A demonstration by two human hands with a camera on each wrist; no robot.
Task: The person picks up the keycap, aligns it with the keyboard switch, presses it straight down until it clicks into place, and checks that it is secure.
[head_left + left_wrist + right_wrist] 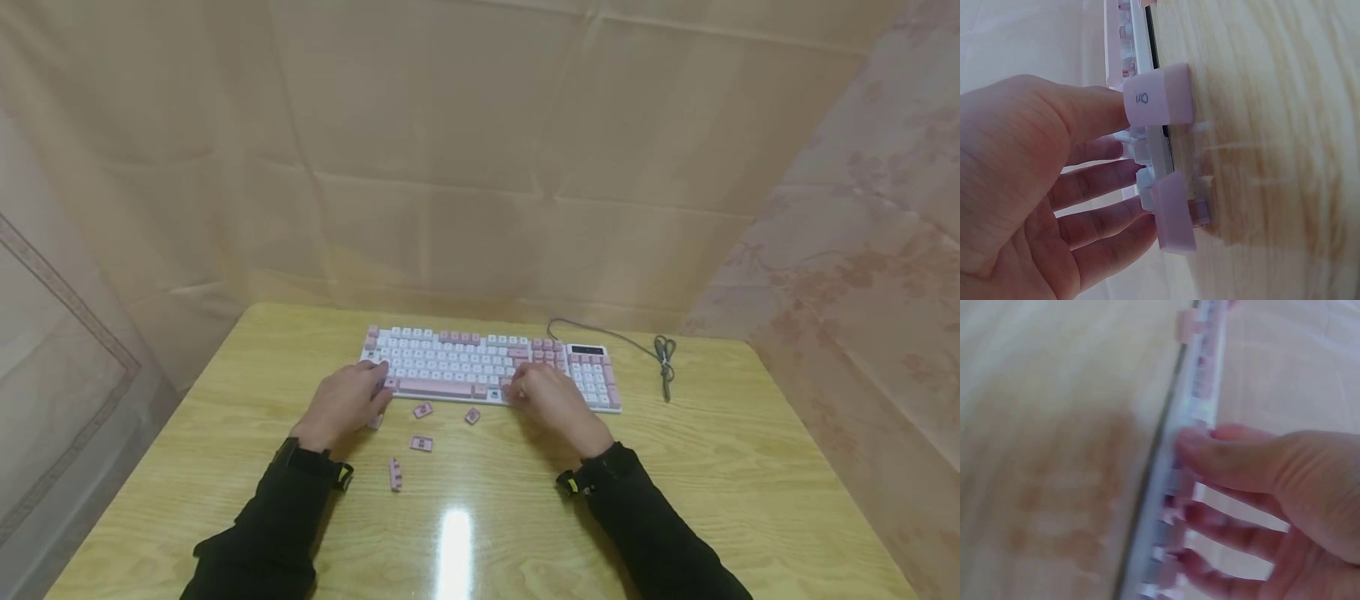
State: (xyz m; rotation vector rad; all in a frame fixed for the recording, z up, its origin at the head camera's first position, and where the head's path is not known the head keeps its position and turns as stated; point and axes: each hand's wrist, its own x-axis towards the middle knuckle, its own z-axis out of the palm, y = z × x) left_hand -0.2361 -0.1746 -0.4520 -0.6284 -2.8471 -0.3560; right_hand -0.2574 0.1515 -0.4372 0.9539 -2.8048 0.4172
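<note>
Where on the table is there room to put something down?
There's bare wood on the table right of the right sleeve and bundled cable, and left of the left hand. It's crowded along the near edge of the keyboard, with loose pink keycaps and the right hand there.

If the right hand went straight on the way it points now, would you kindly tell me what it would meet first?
Probably the white keys of the keyboard, just ahead of the right hand in the head view, though how high its fingers sit is hard to judge.
</note>
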